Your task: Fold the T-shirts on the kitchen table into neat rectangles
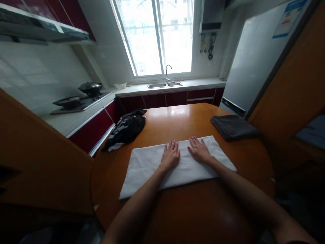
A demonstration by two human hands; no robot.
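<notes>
A white cloth (144, 169) lies flat in a wide folded rectangle on the wooden table (177, 122). My left hand (171, 155) rests palm down on the cloth near its far edge, fingers stretched out and pointing away from me. To the right of it, my right hand (198, 149) also lies flat on the cloth, its fingertips at the far edge and its fingers spread. Neither hand grips the fabric.
A crumpled black garment (129, 127) lies at the table's left edge. The folded dark grey cloth (233, 127) sits at the right. Beyond the table are a sink (165, 84), a stove with a pan (68, 101) and a fridge (254, 57).
</notes>
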